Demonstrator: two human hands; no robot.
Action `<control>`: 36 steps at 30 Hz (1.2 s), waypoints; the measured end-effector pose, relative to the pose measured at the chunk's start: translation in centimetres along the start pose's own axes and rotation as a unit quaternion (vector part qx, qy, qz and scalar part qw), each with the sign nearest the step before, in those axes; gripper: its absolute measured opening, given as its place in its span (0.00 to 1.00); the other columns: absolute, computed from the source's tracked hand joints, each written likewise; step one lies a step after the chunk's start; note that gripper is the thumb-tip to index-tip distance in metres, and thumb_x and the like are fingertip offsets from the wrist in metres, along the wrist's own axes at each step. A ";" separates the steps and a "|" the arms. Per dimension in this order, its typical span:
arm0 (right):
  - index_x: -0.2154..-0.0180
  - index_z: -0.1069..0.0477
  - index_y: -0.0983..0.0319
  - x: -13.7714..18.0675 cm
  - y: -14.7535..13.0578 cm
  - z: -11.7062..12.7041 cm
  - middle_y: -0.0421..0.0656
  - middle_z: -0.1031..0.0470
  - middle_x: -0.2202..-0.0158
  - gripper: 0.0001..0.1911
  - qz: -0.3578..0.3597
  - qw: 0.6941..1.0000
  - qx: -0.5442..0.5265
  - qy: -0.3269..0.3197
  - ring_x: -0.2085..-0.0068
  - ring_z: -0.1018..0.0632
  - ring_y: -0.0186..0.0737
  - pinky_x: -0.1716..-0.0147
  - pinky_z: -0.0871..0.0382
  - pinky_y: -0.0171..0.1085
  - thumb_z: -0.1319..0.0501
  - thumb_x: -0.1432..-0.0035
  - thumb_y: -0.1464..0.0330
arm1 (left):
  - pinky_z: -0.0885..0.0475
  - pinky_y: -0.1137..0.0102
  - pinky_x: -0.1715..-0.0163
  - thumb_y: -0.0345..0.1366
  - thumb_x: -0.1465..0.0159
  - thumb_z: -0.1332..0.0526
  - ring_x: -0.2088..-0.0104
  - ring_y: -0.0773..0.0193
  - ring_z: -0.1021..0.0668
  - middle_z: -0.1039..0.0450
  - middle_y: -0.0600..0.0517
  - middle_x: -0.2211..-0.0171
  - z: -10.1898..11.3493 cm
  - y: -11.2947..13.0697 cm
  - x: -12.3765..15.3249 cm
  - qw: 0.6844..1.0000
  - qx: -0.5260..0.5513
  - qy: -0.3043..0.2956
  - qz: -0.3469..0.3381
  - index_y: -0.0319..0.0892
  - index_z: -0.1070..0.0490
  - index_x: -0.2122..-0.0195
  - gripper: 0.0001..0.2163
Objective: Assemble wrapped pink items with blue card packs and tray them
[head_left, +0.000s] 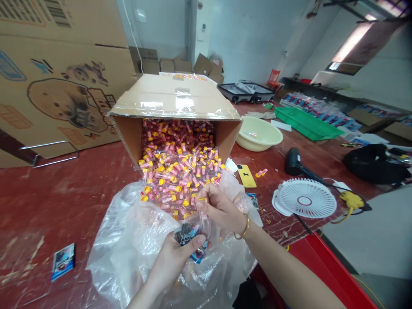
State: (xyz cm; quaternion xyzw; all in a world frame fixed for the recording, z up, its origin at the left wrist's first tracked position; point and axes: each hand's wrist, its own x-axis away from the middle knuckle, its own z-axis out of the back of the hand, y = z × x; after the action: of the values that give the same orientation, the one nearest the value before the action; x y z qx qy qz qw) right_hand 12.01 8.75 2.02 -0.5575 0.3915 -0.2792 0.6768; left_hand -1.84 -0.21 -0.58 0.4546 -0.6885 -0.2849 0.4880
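Note:
My left hand (174, 257) is closed on a small stack of blue-and-black printed cards (188, 233), its thumb pressed on top. A clear plastic tube (205, 225) stands upright against the cards, by my left fingertips. Above it, my right hand (225, 210) pinches at the tube's top, where a bit of a yellow cap (203, 199) shows between the fingers. Whether the cap is on the tube I cannot tell. Just beyond my hands, many small clear tubes with pink contents and yellow caps (180, 167) spill from a cardboard box (128, 133) lying on its side.
Clear plastic sheeting (135, 240) drapes over the front edge. Another printed packet (63, 262) lies left on the red table (35, 210). Rightward are a yellow phone (246, 176), cream basin (257, 133), white fan (305, 199), black hair dryer (293, 162) and green tray (305, 122).

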 end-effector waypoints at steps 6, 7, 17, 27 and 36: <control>0.70 0.40 0.60 2.6 2.5 -0.4 0.38 0.36 0.70 0.17 -0.037 0.989 -0.081 0.118 0.70 0.34 0.33 0.69 0.36 0.34 0.36 0.46 0.57 | 0.24 0.68 0.73 0.43 0.50 0.28 0.67 0.55 0.21 0.21 0.44 0.68 -1.1 0.3 -0.1 0.992 0.100 0.040 0.065 0.37 0.23 0.64 0.17; 0.69 0.39 0.60 3.3 2.7 -0.7 0.40 0.34 0.68 0.15 -0.031 0.989 -0.071 0.127 0.67 0.32 0.34 0.66 0.35 0.36 0.38 0.44 0.57 | 0.24 0.69 0.74 0.43 0.51 0.28 0.67 0.55 0.21 0.21 0.44 0.67 -1.3 0.4 -0.2 0.989 0.117 0.046 0.072 0.37 0.23 0.63 0.18; 0.54 0.48 0.56 6.4 2.0 -3.7 0.46 0.36 0.54 0.34 -0.041 0.995 0.005 0.087 0.61 0.25 0.39 0.69 0.28 0.36 0.33 0.60 0.75 | 0.25 0.69 0.69 0.44 0.48 0.29 0.66 0.57 0.21 0.22 0.43 0.68 -2.2 1.0 -0.8 0.989 0.132 0.007 0.071 0.35 0.23 0.63 0.17; 0.55 0.51 0.56 6.8 2.4 -3.3 0.45 0.37 0.54 0.36 0.023 0.990 0.096 0.105 0.54 0.28 0.43 0.57 0.31 0.39 0.36 0.65 0.77 | 0.30 0.73 0.69 0.38 0.50 0.28 0.72 0.65 0.26 0.26 0.51 0.74 -1.5 0.2 -0.1 0.996 0.086 -0.012 0.032 0.38 0.23 0.69 0.11; 0.56 0.51 0.56 6.8 2.5 -3.3 0.43 0.41 0.55 0.36 0.037 0.987 0.101 0.120 0.55 0.30 0.41 0.60 0.33 0.37 0.35 0.66 0.77 | 0.29 0.71 0.70 0.38 0.50 0.28 0.72 0.64 0.27 0.26 0.51 0.74 -1.9 0.3 -0.2 0.994 0.103 -0.019 0.037 0.37 0.23 0.65 0.14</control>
State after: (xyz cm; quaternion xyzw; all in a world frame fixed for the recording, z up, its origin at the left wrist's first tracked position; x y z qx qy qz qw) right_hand 12.77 1.98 -2.09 -0.4339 0.4606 -0.3567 0.6873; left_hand -0.15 0.22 0.26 0.4711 -0.7394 -0.2030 0.4360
